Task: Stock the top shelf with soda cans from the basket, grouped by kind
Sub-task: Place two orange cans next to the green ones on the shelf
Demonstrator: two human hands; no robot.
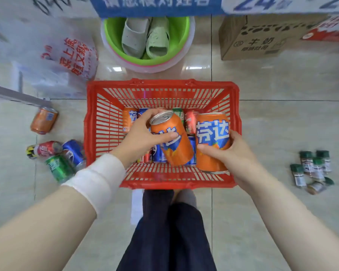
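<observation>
Over the basket: we hold one orange can in each of our hands, both clear of the heap in the red basket (160, 85), which sits on the floor at our feet.
Left hand: our left hand (143, 137) grips the tilted orange can (172, 139) near its top, with the thumb across the label and the fingers curled round the far side.
Right hand: our right hand (233, 153) wraps the upright orange can (211, 141) from its lower right, thumb in front.
Why two alike: we judge that taking a matched pair suits grouping by kind, since both can go up side by side.
Basket contents: the rest lie mixed on their sides, among them another orange can (128, 119), a blue can (159, 153), a red can (191, 120) and a green can (177, 112), so the sorting has to happen as we pick.
Top shelf: out of view, so we cannot say what stands on it.
Can labels: the upright orange can reads 芬达, white on blue, the Fanta mark. The tilted one shows part of the same. The blue cans may be Pepsi, but they are too blurred to be sure.
Floor, left: loose cans (59, 168) lie outside the basket.
Other writing: the cardboard box (258, 40) reads 牛奶. The red print on the plastic bag (67, 59) is smeared.
</observation>
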